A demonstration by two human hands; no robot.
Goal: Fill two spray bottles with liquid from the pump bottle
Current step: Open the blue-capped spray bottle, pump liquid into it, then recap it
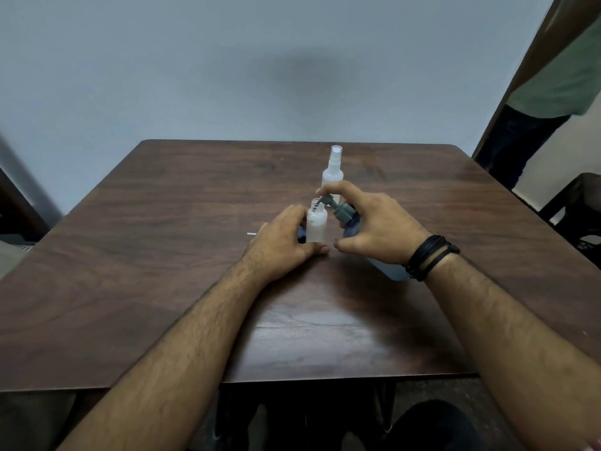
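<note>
Dark wooden table (162, 288) against a pale wall; left hand (286, 242) grips an uncapped spray bottle (316, 224) standing mid-table. Right hand (374, 226) wraps the tilted pump bottle (349, 219), forefinger on its grey nozzle over the opening; a capped spray bottle (333, 172) stands just behind.

My right hand (374, 226) hides most of the pump bottle (349, 227). My left hand (286, 242) covers something blue (301, 235) I can't identify. The table (130, 288) runs off both side edges.
</note>
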